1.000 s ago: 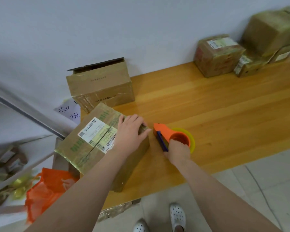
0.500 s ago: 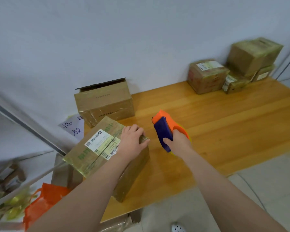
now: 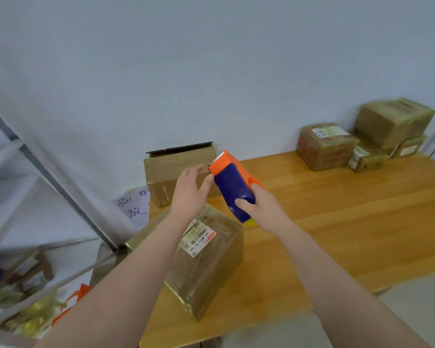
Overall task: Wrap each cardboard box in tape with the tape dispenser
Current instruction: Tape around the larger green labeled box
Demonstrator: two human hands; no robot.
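Note:
My right hand [image 3: 259, 209] grips the orange and blue tape dispenser [image 3: 232, 184], raised above the table with its toothed blade end pointing up and away. My left hand [image 3: 190, 190] is lifted beside it with fingers relaxed, thumb near the dispenser's upper end, holding nothing I can make out. Below both hands a tape-wrapped cardboard box [image 3: 206, 262] with a white barcode label lies on the wooden table [image 3: 337, 222], partly hidden by my left forearm. Behind it an open-flapped cardboard box [image 3: 166, 177] stands against the wall.
Several wrapped boxes [image 3: 327, 146] are stacked at the table's far right corner. A handwritten paper note [image 3: 133, 205] hangs at the wall's left. A metal shelf [image 3: 23, 247] with an orange bag [image 3: 70, 302] and clutter stands to the left. Grey floor lies below the table's front edge.
My right hand has lifted the dispenser off the table and turned its blade end upward. My left hand has left the wrapped box's top and risen beside the dispenser. The view tilted upward.

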